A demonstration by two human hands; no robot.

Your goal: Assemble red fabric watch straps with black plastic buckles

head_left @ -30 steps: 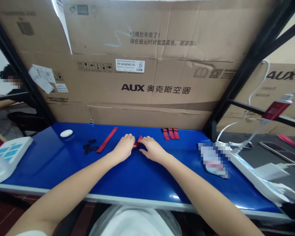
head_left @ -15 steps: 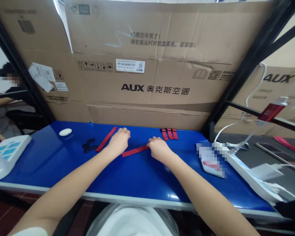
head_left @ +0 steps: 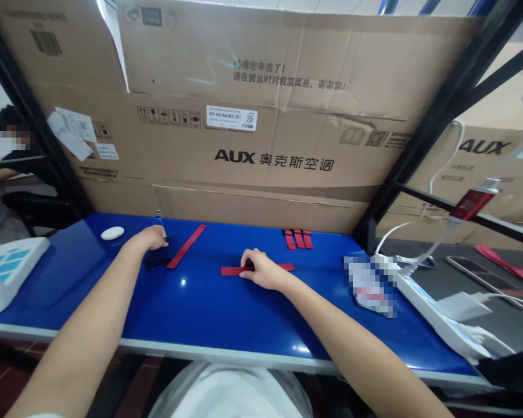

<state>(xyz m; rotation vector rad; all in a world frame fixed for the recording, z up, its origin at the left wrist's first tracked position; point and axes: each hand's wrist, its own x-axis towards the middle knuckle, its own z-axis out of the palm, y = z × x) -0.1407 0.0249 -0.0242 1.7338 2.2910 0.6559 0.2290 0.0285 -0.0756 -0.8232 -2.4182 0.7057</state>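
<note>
My left hand is closed at the pile of black buckles, with a small black piece at its fingertips. My right hand is over the middle of a red strap that lies crosswise on the blue table; its thumb and fingers close round the strap, and something dark shows between them. Another red strap lies slanted between my hands, touched by neither. Behind my right hand, several short red straps with black tops lie side by side near the cardboard.
A large cardboard sheet stands along the back of the blue table. At the left are a white round object and a white device. A phone and power strip lie right. A person sits far left.
My left hand has moved left to the black buckles. My right hand has shifted slightly left, and the crosswise strap now lies straighter, reaching out on both sides of it.
</note>
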